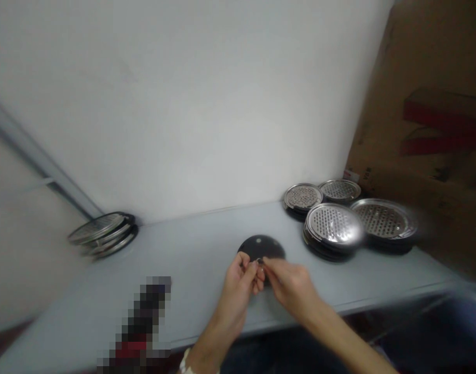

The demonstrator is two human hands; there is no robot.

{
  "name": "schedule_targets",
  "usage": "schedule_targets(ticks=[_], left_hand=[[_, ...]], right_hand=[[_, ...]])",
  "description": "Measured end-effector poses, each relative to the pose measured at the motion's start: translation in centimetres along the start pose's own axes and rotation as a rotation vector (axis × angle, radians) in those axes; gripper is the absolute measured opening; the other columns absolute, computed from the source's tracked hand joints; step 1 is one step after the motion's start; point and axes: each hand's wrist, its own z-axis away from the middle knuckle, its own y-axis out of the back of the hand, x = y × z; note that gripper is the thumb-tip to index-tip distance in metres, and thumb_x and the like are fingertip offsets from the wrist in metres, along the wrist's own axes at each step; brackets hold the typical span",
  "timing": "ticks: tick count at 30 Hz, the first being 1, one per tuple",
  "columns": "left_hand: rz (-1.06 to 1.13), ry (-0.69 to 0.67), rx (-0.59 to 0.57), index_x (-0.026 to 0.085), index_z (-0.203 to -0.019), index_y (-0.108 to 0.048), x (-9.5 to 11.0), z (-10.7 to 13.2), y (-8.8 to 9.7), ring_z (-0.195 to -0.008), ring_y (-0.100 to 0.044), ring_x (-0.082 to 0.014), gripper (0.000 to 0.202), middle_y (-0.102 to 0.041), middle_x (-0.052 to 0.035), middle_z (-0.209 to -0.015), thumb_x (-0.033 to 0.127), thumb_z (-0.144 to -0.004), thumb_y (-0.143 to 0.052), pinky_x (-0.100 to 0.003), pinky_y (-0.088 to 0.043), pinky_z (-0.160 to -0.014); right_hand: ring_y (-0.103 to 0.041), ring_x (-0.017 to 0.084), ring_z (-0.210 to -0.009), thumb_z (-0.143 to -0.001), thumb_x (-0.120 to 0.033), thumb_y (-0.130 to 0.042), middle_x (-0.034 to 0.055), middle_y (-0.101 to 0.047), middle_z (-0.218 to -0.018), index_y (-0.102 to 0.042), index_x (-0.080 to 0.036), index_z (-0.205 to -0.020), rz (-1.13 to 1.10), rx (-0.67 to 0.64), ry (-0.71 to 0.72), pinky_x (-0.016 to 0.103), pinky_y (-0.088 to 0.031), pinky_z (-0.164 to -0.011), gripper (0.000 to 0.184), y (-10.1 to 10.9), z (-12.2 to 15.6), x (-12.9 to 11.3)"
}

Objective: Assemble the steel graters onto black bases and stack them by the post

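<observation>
In the head view, a small part point(260, 261), too blurred to be identified, is pinched between the bent fingertips of the left hand point(234, 285) and the right hand point(294, 284), just above a black disc point(261, 244) that is partly hidden by them. The disc is seen over the grey table point(183, 249), with stacked perforated metal discs point(333, 224) placed to its right and another stack point(105, 234) set at the far left.

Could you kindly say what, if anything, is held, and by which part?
The left hand and right hand seem to pinch a small object; which part is unclear.
</observation>
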Motion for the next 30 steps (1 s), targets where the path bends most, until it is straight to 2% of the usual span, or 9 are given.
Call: schedule_targets(ticks=[4,12,14,18,20,23,27,30], left_hand=[[0.094,0.014,0.048,0.022,-0.075,-0.036,0.2,0.1,-0.1,-0.059,-0.057,-0.0072,0.057,-0.058,0.0069,-0.063,0.036,-0.064,-0.090,-0.015,-0.042,-0.056],[0.166,-0.008,0.095,0.022,-0.075,-0.035,-0.5,0.5,-0.5,-0.060,-0.058,-0.0066,0.059,-0.059,0.0070,-0.065,0.032,-0.062,-0.092,-0.015,-0.043,-0.056],[0.136,-0.025,0.089,0.022,-0.075,-0.034,-0.6,0.5,-0.4,-0.058,-0.058,-0.0064,0.059,-0.059,0.0070,-0.064,0.035,-0.064,-0.090,-0.014,-0.043,-0.054],[-0.027,-0.108,0.024,0.024,-0.079,-0.035,-0.2,0.6,-0.2,-0.044,-0.052,-0.0064,0.051,-0.061,0.0068,-0.060,0.044,-0.075,-0.082,-0.015,-0.033,-0.041],[-0.067,-0.130,0.004,0.024,-0.080,-0.036,0.3,0.6,-0.2,-0.043,-0.052,-0.0069,0.049,-0.061,0.0070,-0.060,0.045,-0.077,-0.080,-0.015,-0.033,-0.040],[-0.022,-0.094,-0.003,0.023,-0.081,-0.036,1.0,0.7,-0.2,-0.045,-0.053,-0.0063,0.050,-0.062,0.0067,-0.061,0.042,-0.075,-0.082,-0.015,-0.035,-0.043],[0.091,-0.001,0.014,0.023,-0.078,-0.035,1.5,0.8,-0.2,-0.056,-0.059,-0.0070,0.057,-0.062,0.0061,-0.064,0.034,-0.065,-0.090,-0.014,-0.042,-0.052],[0.097,-0.005,0.025,0.023,-0.078,-0.034,1.4,0.9,-0.3,-0.056,-0.060,-0.0068,0.058,-0.062,0.0061,-0.064,0.035,-0.065,-0.089,-0.013,-0.042,-0.051]], right_hand=[[-0.076,0.018,-0.073,-0.101,-0.014,-0.045,0.0104,-0.079,-0.086,-0.070,-0.014,-0.110,0.002,0.017,-0.013,0.025,-0.061,-0.067,0.027,-0.2,-0.1,-0.3],[-0.074,0.016,-0.067,-0.101,-0.016,-0.044,0.0096,-0.079,-0.085,-0.071,-0.015,-0.108,0.011,-0.007,-0.062,0.023,-0.061,-0.065,0.028,-0.2,0.0,-0.6],[-0.074,0.016,-0.067,-0.102,-0.017,-0.043,0.0097,-0.079,-0.084,-0.072,-0.014,-0.106,0.006,-0.004,-0.061,0.023,-0.061,-0.065,0.029,-0.3,0.0,-0.6],[-0.076,0.015,-0.070,-0.102,-0.018,-0.046,0.0075,-0.079,-0.084,-0.073,-0.017,-0.106,-0.032,0.003,-0.071,0.021,-0.060,-0.066,0.027,-0.1,-0.3,-0.7],[-0.077,0.016,-0.073,-0.101,-0.018,-0.049,0.0081,-0.080,-0.087,-0.074,-0.017,-0.107,-0.055,0.024,-0.077,0.021,-0.061,-0.067,0.025,0.0,-0.5,-0.8],[-0.078,0.018,-0.076,-0.101,-0.018,-0.051,0.0097,-0.081,-0.092,-0.074,-0.017,-0.109,-0.077,0.084,-0.063,0.023,-0.063,-0.068,0.024,0.2,-0.6,-1.0],[-0.079,0.018,-0.078,-0.101,-0.020,-0.052,0.0097,-0.081,-0.095,-0.075,-0.017,-0.108,-0.076,0.139,-0.046,0.023,-0.064,-0.071,0.024,0.3,-0.6,-1.3],[-0.079,0.019,-0.077,-0.100,-0.018,-0.053,0.0102,-0.081,-0.094,-0.075,-0.016,-0.106,-0.076,0.172,-0.046,0.024,-0.064,-0.071,0.023,0.3,-0.8,-1.6]])
